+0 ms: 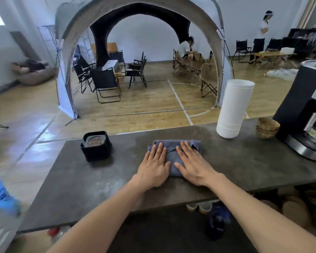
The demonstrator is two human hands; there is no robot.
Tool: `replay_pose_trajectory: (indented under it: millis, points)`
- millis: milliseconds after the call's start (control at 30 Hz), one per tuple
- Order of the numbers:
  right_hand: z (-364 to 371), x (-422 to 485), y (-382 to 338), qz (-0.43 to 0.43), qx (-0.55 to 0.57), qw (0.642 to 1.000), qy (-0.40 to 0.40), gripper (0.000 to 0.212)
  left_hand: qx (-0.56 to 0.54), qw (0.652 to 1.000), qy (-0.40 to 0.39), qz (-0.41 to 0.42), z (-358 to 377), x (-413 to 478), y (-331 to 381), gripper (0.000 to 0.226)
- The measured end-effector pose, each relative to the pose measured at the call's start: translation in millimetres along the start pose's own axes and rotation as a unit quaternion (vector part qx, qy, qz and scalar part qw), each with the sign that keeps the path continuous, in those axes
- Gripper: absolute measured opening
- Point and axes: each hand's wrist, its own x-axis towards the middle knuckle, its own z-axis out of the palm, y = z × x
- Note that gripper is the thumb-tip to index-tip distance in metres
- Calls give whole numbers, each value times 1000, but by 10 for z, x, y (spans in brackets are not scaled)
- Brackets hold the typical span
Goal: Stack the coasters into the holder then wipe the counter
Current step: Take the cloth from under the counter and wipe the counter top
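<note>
Left hand [154,168] and right hand [193,166] both flat, palms down, fingers spread, side by side on the folded blue-grey cloth [173,157]. No grip on it, just pressing onto the dark counter [98,183]. Relative to the cloth: black coaster holder [96,146] sits to its left, well apart, with coasters [95,142] stacked inside. White cup stack [234,108] stands to its right and further back, wooden bowls [267,127] beyond that, coffee machine [306,114] at far right.
</note>
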Motion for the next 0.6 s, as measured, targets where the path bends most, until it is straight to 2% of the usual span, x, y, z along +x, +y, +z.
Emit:
replay_pose_trajectory:
  millis: [133, 267, 367, 500, 600]
  points:
    - [174, 355, -676, -58, 2, 998, 1, 72, -2, 998, -6, -56, -131, -375, -671, 64]
    - [308, 439, -1126, -110, -4, 994, 9, 72, -16, 996, 2, -90, -198, -770, -1027, 64]
    - [405, 293, -1341, -130, -5, 991, 11, 71, -7, 995, 12, -101, -145, -1074, -1130, 66]
    - [489, -81, -1510, -145, 4, 989, 17, 72, 3, 994, 32, -100, -61, -1505, -1090, 86]
    - [563, -434, -1590, -151, 5, 988, 16, 75, -8, 994, 48, -98, 18, -1842, -991, 82]
